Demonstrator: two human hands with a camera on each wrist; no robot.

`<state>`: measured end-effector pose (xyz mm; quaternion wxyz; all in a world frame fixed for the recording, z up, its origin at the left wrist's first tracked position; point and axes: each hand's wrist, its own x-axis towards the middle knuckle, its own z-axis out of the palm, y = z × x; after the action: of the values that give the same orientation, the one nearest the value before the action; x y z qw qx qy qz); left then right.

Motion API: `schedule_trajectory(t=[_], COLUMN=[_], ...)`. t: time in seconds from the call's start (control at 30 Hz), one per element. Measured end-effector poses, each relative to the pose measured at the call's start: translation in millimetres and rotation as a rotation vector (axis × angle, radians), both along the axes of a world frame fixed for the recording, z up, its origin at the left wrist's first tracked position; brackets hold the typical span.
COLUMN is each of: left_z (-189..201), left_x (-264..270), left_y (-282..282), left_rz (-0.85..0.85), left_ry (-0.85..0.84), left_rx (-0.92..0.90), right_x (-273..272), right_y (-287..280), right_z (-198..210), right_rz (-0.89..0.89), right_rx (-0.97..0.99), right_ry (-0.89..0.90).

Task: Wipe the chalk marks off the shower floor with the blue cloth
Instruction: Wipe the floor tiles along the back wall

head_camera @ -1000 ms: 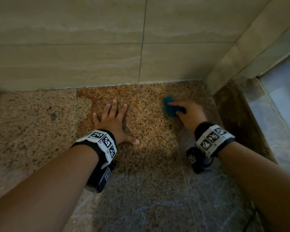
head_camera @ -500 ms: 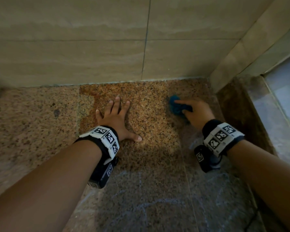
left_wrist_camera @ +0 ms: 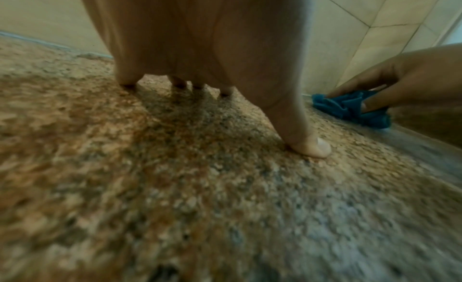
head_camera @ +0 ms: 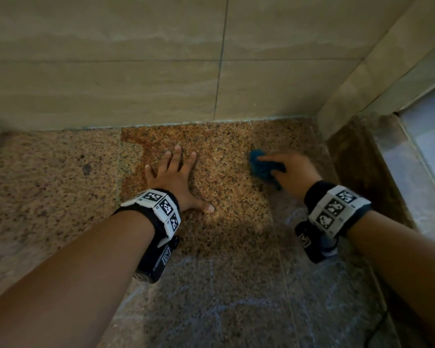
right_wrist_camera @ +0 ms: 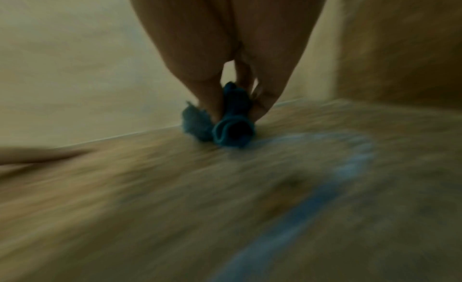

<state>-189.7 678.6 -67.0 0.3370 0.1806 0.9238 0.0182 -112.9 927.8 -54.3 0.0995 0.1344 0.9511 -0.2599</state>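
Speckled granite shower floor [head_camera: 224, 177]; crumpled fleecy blue cloth [head_camera: 260, 165].

Two bare hands, left hand [head_camera: 172, 177] and right hand [head_camera: 295, 172]; one blue cloth [head_camera: 260, 167]; two wrist bands with black-and-white markers, one per wrist; one speckled shower floor [head_camera: 48, 187]; several faint chalk marks [head_camera: 239, 307], number unclear; two tiled walls meeting at one corner

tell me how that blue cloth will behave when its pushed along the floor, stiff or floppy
Probably floppy: the blue cloth lies crumpled in soft folds under the right hand. It looks light, bunched small within the grip. On the rough speckled floor it likely drags and bunches rather than slides.
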Motion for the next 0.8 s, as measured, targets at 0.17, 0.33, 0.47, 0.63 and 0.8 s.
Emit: schedule_trajectory(t=[0.17,0.33,0.47,0.63,0.8], left_z=[-1,1,4,11,16], left_x=[-1,-2,-1,2,21], left_y=[1,2,2,5,13], left_rz=[0.000,0.000,-0.009,-0.014,-0.216], left_ry=[-0.011,-0.015,-0.008,-0.019,-0.009], left_rx=[-0.003,-0.012,-0.029,-0.037,0.036], right_x=[-5,6,16,16,31], right_y=[51,2,-17,27,14], right_z=[4,-8,-10,4,0], right_rz=[-0.490,-0.193,0.146,-0.213,-0.284], right_rx=[0.072,0.044,-0.049,0.051,0.052], right_ry=[0.001,0.076,0.034,0.030,0.009])
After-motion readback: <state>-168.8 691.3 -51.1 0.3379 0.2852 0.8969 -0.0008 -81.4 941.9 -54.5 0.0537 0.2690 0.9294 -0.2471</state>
